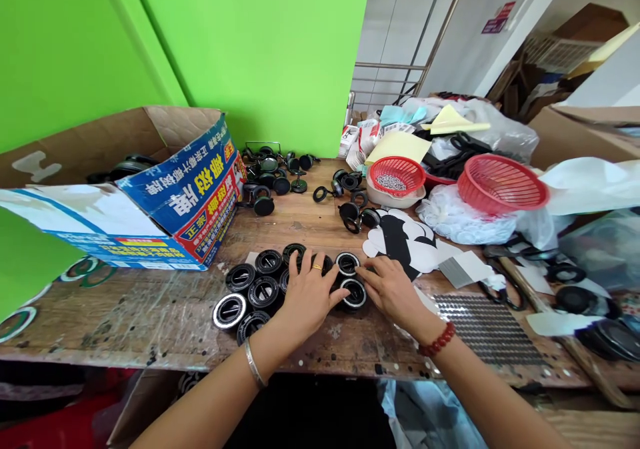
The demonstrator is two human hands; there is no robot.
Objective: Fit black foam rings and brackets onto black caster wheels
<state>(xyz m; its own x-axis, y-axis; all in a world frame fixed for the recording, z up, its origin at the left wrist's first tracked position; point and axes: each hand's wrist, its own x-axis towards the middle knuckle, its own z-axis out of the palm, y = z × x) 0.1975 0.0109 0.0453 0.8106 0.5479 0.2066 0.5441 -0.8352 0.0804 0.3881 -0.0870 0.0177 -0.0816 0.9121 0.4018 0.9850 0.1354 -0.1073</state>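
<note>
A cluster of black round parts (pixel 263 291) with slotted centres stands close together on the wooden table; they look like speaker units or ear-cup pieces. My left hand (pixel 307 295), fingers spread, lies over the cluster's right side and hides several of them. Two parts at the right end carry pale rings, the upper ring part (pixel 347 263) and the lower ring part (pixel 355 294). My right hand (pixel 393 292) reaches in from the right with fingers stretched out, its fingertips touching the edge of these two. At the cluster's left front is another pale-ringed part (pixel 230 311).
An open blue cardboard box (pixel 187 189) stands at the left. Black headphone-like pieces (pixel 270 175) lie at the back. Red baskets (pixel 500 182), white cut-outs (pixel 420 245), a dotted grey sheet (pixel 487 329) and a wooden-handled hammer (pixel 575 355) crowd the right side.
</note>
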